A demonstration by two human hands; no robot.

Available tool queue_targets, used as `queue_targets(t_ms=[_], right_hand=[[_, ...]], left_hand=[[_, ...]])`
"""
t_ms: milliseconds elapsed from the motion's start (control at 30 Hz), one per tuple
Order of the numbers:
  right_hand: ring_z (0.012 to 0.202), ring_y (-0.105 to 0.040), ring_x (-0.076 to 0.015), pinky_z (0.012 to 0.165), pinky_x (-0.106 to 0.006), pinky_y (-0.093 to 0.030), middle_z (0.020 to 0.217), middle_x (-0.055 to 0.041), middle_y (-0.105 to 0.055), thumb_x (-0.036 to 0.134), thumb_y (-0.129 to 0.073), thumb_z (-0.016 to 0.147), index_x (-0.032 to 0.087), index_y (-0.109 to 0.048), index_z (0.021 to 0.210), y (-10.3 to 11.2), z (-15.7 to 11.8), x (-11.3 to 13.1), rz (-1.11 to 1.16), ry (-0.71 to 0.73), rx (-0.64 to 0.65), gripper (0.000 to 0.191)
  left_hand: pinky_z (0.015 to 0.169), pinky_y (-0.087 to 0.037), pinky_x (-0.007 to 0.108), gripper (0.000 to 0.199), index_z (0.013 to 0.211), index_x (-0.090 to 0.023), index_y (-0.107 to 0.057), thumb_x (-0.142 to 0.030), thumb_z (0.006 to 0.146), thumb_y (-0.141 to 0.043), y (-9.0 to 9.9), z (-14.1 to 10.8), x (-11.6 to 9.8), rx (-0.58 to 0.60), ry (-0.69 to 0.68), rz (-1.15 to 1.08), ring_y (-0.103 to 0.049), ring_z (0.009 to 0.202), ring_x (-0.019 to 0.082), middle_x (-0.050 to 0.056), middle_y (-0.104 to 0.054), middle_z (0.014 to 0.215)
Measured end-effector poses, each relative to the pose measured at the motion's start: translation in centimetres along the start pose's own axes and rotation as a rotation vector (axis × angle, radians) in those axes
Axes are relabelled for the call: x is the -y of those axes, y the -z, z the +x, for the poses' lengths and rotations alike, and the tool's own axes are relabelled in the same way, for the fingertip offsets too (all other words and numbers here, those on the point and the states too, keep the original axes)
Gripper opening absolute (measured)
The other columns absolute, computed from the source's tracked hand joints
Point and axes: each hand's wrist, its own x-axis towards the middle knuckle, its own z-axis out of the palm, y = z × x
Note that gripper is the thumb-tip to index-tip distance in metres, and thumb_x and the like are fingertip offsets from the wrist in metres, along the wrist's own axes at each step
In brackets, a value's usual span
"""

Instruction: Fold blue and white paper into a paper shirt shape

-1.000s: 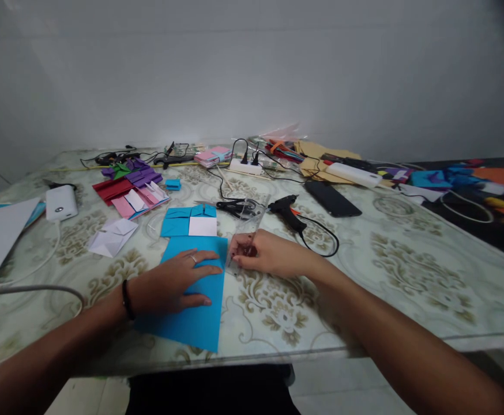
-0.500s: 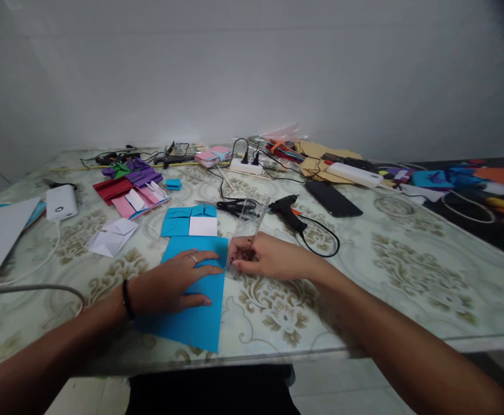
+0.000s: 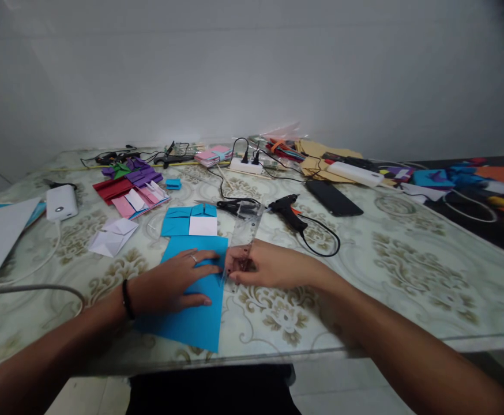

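Observation:
My left hand (image 3: 178, 282) lies with fingers spread on a blue sheet of paper (image 3: 200, 323), pressing it to the table. At the sheet's right edge, my right hand (image 3: 260, 265) grips a clear ruler (image 3: 247, 225), its fingers curled round the near part. The ruler slants away from me, its near end at the paper's edge. Just beyond the sheet lie folded blue paper pieces (image 3: 177, 221) and a white square (image 3: 203, 226). Black scissors (image 3: 230, 205) rest behind the ruler, partly seen through it. A black glue gun (image 3: 289, 212) is to its right.
A black phone (image 3: 333, 198) and a white power strip (image 3: 246, 166) lie farther back. Folded coloured papers (image 3: 126, 190), a folded white paper (image 3: 113, 236) and a white power bank (image 3: 61, 203) are on the left. A grey cable (image 3: 31, 288) crosses the near left.
My right hand has shifted slightly towards me and to the left with the clear ruler, whose near end now meets the blue sheet's right edge. My left hand stays put.

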Motion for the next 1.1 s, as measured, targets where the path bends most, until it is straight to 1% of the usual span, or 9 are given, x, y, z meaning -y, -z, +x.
queue_targets(t_ms=[100,267,500,700,767,833,933,1000,1100], right_hand=[[0.064,-0.055,-0.0129,0.060,-0.024,-0.042,0.074,0.0029,-0.063,0.026,-0.061,0.091,0.020,-0.064,0.094,0.0,0.0,0.1,-0.002,0.002,0.016,0.008],[0.063,-0.054,-0.0127,0.059,-0.024,-0.040,0.076,0.0027,-0.065,0.025,-0.060,0.091,0.020,-0.063,0.094,0.1,-0.1,-0.1,-0.047,-0.037,-0.065,0.007],[0.065,-0.056,-0.0127,0.060,-0.024,-0.040,0.076,0.0031,-0.065,0.027,-0.062,0.091,0.021,-0.062,0.091,-0.6,-0.1,0.5,-0.022,0.017,0.056,0.007],[0.060,-0.052,-0.0120,0.057,-0.024,-0.036,0.072,0.0036,-0.063,0.027,-0.060,0.092,0.020,-0.063,0.092,-0.3,-0.1,0.4,-0.101,-0.030,-0.060,0.007],[0.062,-0.053,-0.0121,0.058,-0.024,-0.036,0.074,0.0033,-0.064,0.027,-0.060,0.092,0.020,-0.063,0.091,-0.4,-0.2,0.6,-0.104,-0.007,-0.034,0.007],[0.063,-0.054,-0.0122,0.059,-0.024,-0.038,0.074,0.0031,-0.064,0.027,-0.061,0.091,0.020,-0.062,0.091,-0.6,-0.3,1.0,-0.073,0.022,0.035,0.007],[0.063,-0.054,-0.0121,0.060,-0.024,-0.039,0.074,0.0030,-0.063,0.028,-0.061,0.092,0.020,-0.062,0.087,-0.7,-0.2,1.3,-0.038,0.019,0.088,0.009],[0.062,-0.051,-0.0119,0.059,-0.024,-0.039,0.071,0.0039,-0.060,0.028,-0.061,0.092,0.020,-0.062,0.086,-0.4,-0.2,0.9,-0.032,0.010,0.054,0.009],[0.061,-0.049,-0.0122,0.059,-0.024,-0.036,0.070,0.0040,-0.059,0.027,-0.059,0.092,0.020,-0.062,0.088,0.3,-0.1,0.1,-0.061,-0.023,-0.046,0.009]], left_hand=[[0.116,-0.044,0.055,0.055,0.146,-0.019,-0.054,-0.039,0.097,-0.070,-0.2,0.0,0.3,0.010,-0.006,0.019,-0.048,0.144,0.039,0.019,-0.044,0.161],[0.117,-0.044,0.052,0.056,0.148,-0.022,-0.054,-0.043,0.098,-0.068,-0.4,-0.1,0.6,-0.020,-0.049,0.044,-0.050,0.143,0.036,0.018,-0.045,0.160],[0.117,-0.044,0.053,0.048,0.142,-0.021,-0.060,-0.037,0.097,-0.070,-0.2,0.0,0.4,0.002,-0.033,0.060,-0.049,0.143,0.036,0.018,-0.045,0.160],[0.116,-0.044,0.055,0.053,0.145,-0.021,-0.059,-0.039,0.097,-0.070,-0.2,0.0,0.4,-0.012,-0.039,0.057,-0.050,0.143,0.039,0.020,-0.046,0.159],[0.117,-0.044,0.054,0.051,0.144,-0.020,-0.061,-0.036,0.096,-0.071,0.0,0.0,0.0,-0.008,-0.028,0.051,-0.051,0.142,0.038,0.020,-0.047,0.159],[0.118,-0.043,0.052,0.046,0.139,-0.019,-0.063,-0.032,0.096,-0.071,0.4,0.0,-0.4,-0.004,-0.018,0.048,-0.051,0.142,0.038,0.018,-0.049,0.158],[0.118,-0.043,0.051,0.040,0.135,-0.019,-0.065,-0.028,0.096,-0.069,0.6,0.0,-0.7,-0.009,-0.011,0.049,-0.051,0.141,0.037,0.016,-0.051,0.157],[0.118,-0.043,0.052,0.046,0.140,-0.020,-0.062,-0.031,0.096,-0.069,0.4,0.0,-0.4,-0.015,-0.016,0.051,-0.051,0.142,0.037,0.017,-0.049,0.158],[0.118,-0.043,0.051,0.060,0.149,-0.020,-0.053,-0.038,0.095,-0.072,-0.1,-0.1,0.2,-0.025,-0.025,0.039,-0.050,0.143,0.036,0.017,-0.048,0.159]])
